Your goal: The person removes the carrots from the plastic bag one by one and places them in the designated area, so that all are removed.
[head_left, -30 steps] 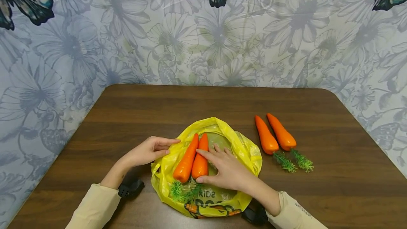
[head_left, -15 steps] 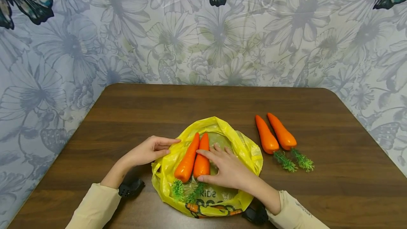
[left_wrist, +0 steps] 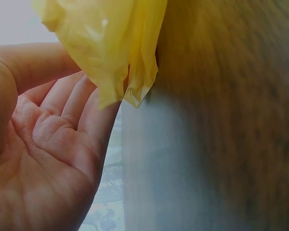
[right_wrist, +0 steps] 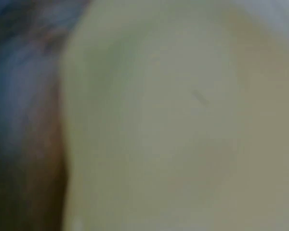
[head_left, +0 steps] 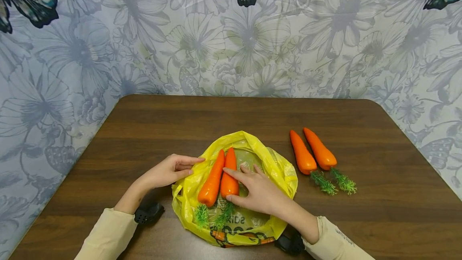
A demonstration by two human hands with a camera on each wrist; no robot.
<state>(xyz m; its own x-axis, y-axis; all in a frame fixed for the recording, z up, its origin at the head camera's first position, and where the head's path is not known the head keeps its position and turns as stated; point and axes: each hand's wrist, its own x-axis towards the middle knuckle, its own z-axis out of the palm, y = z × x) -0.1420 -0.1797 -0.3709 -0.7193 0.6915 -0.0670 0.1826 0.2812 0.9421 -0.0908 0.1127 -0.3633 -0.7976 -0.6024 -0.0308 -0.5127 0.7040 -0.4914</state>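
In the head view an open yellow plastic bag (head_left: 281, 171) lies on the table. Two toy carrots with green tops rest inside it, side by side: a left carrot (head_left: 210, 185) and a right carrot (head_left: 230, 183). My left hand (head_left: 164, 171) holds the bag's left rim between thumb and fingers; the left wrist view shows the yellow plastic (left_wrist: 108, 43) there. Reaching in from the right, my right hand (head_left: 258, 191) grips the right carrot, index finger across it and thumb near its thick end. Pale, blurred plastic (right_wrist: 159, 120) fills most of the right wrist view.
Two more toy carrots lie on the table right of the bag, a nearer one (head_left: 302, 153) and a farther one (head_left: 320, 149). The brown wooden table (head_left: 144, 127) ends at a flower-patterned wall (head_left: 252, 43). Dark devices sit at both wrists.
The right carrot in the bag has shifted slightly up and right with my right hand's thumb. My left hand stays at the rim, and the outside carrots have not moved.
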